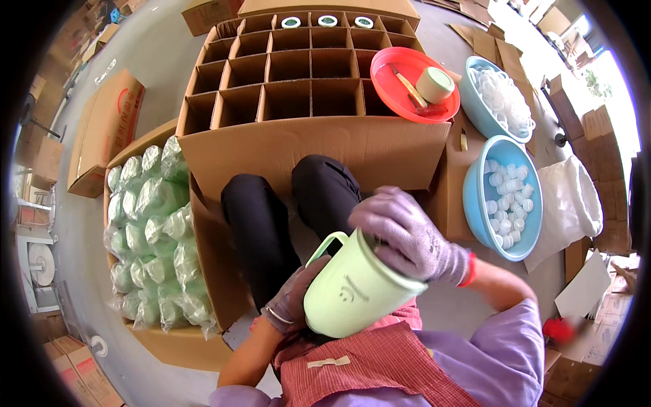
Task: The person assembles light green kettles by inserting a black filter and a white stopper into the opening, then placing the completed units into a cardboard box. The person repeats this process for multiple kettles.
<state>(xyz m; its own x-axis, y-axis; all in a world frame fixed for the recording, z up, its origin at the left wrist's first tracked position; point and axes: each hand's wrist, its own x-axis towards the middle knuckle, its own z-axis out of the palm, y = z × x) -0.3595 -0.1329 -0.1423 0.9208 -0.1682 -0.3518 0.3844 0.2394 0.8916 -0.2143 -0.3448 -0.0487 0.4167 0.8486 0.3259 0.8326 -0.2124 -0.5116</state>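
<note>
A pale green pitcher (pixel 356 288) with a loop handle and a small printed smiling face lies tilted over my lap, its mouth toward the upper right. My left hand (pixel 290 298), in a grey glove, is closed on its handle side and steadies it. Over the mouth bends my gloved right hand (pixel 407 234), fingers curled at the rim and partly inside. Whether those fingertips hold anything is hidden. The pitcher's inside is mostly covered by this hand.
Ahead stands a divided carton (pixel 305 146) with several white-and-green lids in its far cells. A red basin (pixel 380 68) on its corner holds a brush and a cup. Blue basins with white rings (pixel 498 98) and caps (pixel 508 203) are right; bagged green pitchers (pixel 152 237) fill a left box.
</note>
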